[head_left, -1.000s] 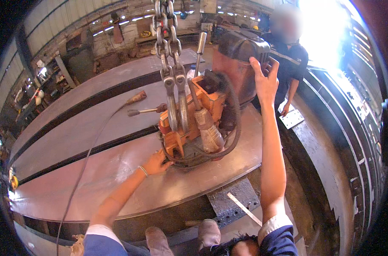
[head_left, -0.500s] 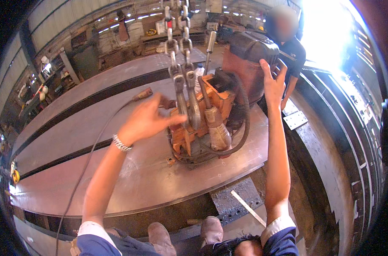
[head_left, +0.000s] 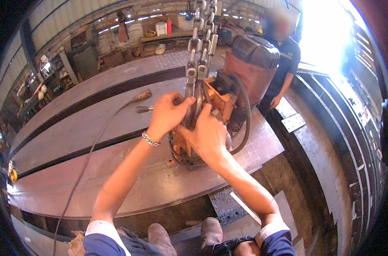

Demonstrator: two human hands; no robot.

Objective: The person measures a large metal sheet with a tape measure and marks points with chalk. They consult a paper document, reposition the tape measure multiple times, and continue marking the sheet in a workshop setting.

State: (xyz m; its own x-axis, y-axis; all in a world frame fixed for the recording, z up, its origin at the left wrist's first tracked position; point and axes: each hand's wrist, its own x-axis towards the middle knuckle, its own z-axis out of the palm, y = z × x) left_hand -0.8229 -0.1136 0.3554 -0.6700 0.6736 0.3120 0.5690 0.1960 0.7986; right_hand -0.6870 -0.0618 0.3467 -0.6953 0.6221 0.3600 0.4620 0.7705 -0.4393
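Observation:
Two metal chain hooks [head_left: 199, 91] hang side by side at the orange body of a magnetic drill [head_left: 221, 94], which stands on a steel plate. My left hand [head_left: 167, 113] is closed round the hooks from the left, its thumb lying across them. From the near side my right hand [head_left: 209, 134] grips the lower part of the hooks; its fingertips are partly hidden behind them. The drill's red motor housing [head_left: 249, 68] with a black cap rises behind, on the right. A ribbed black hose [head_left: 247, 115] curves down beside it.
Heavy lifting chains [head_left: 196, 42] come down from above. Long steel plates [head_left: 96, 179] lie in front of me with dark gaps between them. A cable with a plug [head_left: 141, 95] crosses them at left. Another person [head_left: 283, 64] stands beyond the drill, near steel beams at right.
My right hand has come off the motor housing down to the hooks. My left hand has moved right and closed on them. The chains sit further right, and the other person's arm has lowered.

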